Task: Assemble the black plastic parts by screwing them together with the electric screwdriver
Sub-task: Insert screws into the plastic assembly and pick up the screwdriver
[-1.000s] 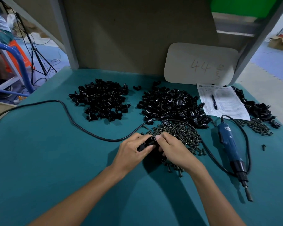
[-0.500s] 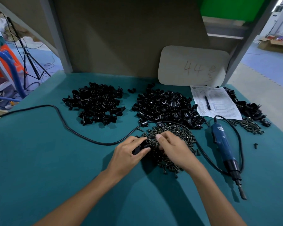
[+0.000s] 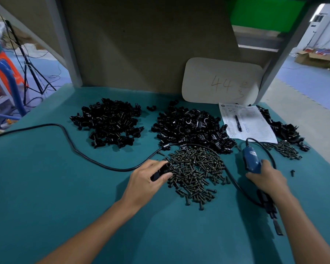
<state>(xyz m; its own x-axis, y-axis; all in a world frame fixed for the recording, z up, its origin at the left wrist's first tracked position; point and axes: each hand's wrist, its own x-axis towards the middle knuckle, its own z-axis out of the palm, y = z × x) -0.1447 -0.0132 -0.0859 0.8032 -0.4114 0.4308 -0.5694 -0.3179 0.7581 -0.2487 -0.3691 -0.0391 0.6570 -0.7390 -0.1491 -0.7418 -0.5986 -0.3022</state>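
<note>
My left hand (image 3: 148,180) grips a small black plastic part (image 3: 161,172) at the left edge of a heap of dark screws (image 3: 195,174). My right hand (image 3: 266,178) is wrapped around the blue electric screwdriver (image 3: 251,159), which lies on the teal table (image 3: 46,187) with its black nose and bit (image 3: 274,220) pointing toward me. Two heaps of black plastic parts lie behind: one at the left (image 3: 111,123), one in the middle (image 3: 192,128). A third heap (image 3: 282,128) sits at the far right.
The screwdriver's black cable (image 3: 74,147) loops across the table from the left edge, over the screws. A printed sheet with a pen (image 3: 246,122) lies at the back right, and a white board (image 3: 220,80) leans on the back wall. A smaller screw heap (image 3: 284,150) lies right.
My right hand left the black part and the screws, moved right and took hold of the blue screwdriver. My left hand keeps the black part in the same place.
</note>
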